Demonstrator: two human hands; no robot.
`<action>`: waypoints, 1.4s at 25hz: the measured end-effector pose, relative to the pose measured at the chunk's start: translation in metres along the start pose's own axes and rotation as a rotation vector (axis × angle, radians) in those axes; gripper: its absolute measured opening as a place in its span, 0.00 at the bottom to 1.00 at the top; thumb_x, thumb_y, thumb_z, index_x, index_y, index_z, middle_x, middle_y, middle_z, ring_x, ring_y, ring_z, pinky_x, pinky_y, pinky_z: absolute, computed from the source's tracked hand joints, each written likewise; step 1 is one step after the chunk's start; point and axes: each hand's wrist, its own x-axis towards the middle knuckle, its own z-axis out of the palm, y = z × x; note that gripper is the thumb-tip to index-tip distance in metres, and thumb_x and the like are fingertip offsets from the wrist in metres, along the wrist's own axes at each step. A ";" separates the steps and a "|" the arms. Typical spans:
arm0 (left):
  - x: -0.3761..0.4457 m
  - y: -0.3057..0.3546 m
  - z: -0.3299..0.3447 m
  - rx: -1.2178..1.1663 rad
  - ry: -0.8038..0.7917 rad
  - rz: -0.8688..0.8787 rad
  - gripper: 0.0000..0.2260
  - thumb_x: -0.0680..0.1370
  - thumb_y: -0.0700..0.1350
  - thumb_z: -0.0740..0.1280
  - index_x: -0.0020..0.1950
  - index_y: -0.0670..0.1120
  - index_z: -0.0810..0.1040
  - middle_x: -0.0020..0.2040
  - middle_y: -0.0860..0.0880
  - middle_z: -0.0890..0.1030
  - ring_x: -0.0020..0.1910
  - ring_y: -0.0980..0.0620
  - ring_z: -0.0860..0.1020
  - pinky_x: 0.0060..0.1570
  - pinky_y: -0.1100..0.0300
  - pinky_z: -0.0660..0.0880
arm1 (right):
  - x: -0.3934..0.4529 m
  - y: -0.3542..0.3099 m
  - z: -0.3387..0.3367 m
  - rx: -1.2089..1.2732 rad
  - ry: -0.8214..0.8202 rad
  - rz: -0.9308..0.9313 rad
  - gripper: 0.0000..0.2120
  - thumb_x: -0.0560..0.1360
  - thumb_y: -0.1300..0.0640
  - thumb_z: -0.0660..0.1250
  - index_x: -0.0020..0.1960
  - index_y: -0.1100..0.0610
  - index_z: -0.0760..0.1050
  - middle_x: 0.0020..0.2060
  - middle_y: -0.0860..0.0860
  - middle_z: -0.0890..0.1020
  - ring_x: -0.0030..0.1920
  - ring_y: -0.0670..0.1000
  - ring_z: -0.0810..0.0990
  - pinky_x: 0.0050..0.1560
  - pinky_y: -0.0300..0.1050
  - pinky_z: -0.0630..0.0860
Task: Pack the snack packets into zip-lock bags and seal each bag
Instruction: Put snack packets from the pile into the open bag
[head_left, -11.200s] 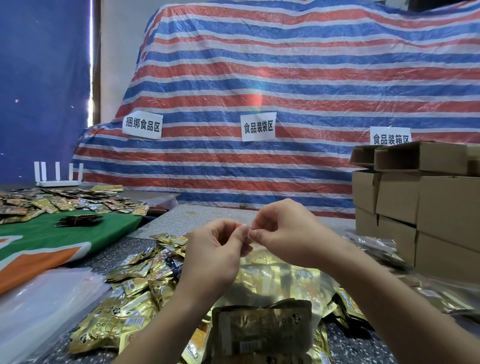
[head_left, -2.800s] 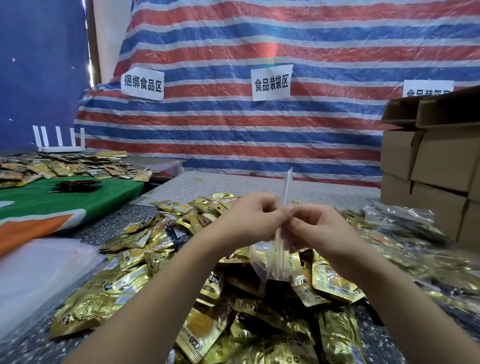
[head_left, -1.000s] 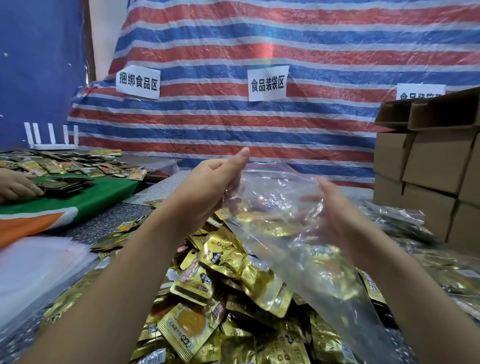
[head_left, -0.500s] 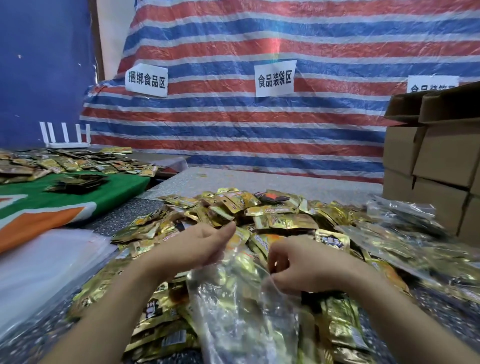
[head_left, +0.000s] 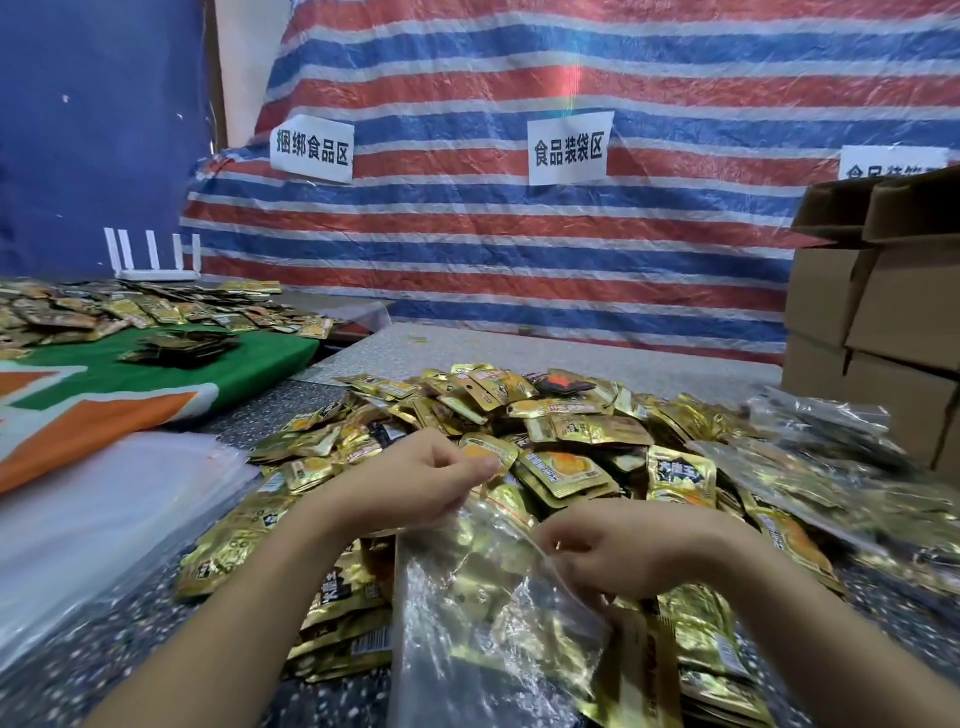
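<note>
A big pile of gold snack packets (head_left: 571, 431) covers the speckled table in front of me. A clear zip-lock bag (head_left: 467, 634) lies flat over the near side of the pile, and gold packets show through its film. My right hand (head_left: 623, 551) grips the bag's upper edge with curled fingers. My left hand (head_left: 410, 483) reaches just beyond the bag, its thumb and fingertips pinching a gold packet (head_left: 488, 454) on the pile.
A stack of empty clear bags (head_left: 104, 519) lies at my left, beside a green and orange cloth (head_left: 156, 374) strewn with more packets. Filled bags (head_left: 831, 467) lie at the right below stacked cardboard boxes (head_left: 883, 322). A striped tarp (head_left: 519, 234) closes the back.
One second ago both hands held the bag up and open. It has since come down onto the pile. My left hand has let go of it and reached forward to a packet.
</note>
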 end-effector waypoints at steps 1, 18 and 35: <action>0.000 0.000 -0.001 -0.007 -0.017 0.008 0.24 0.81 0.54 0.62 0.27 0.46 0.67 0.26 0.48 0.61 0.25 0.52 0.58 0.26 0.64 0.61 | -0.001 0.000 0.000 -0.035 -0.015 -0.016 0.04 0.80 0.50 0.61 0.50 0.47 0.75 0.41 0.44 0.79 0.41 0.46 0.77 0.43 0.46 0.75; -0.003 -0.001 -0.004 0.030 -0.151 -0.041 0.23 0.82 0.50 0.63 0.27 0.48 0.65 0.27 0.50 0.62 0.27 0.51 0.58 0.30 0.63 0.62 | 0.004 -0.015 0.013 -0.035 -0.104 -0.067 0.19 0.68 0.36 0.74 0.51 0.48 0.77 0.45 0.47 0.82 0.43 0.48 0.79 0.44 0.47 0.77; 0.007 0.002 0.016 -0.101 0.151 0.153 0.28 0.76 0.57 0.63 0.35 0.29 0.72 0.28 0.41 0.72 0.30 0.46 0.66 0.38 0.73 0.71 | -0.023 0.025 -0.053 1.192 0.752 -0.205 0.22 0.66 0.54 0.74 0.58 0.58 0.77 0.45 0.53 0.87 0.48 0.54 0.86 0.44 0.50 0.84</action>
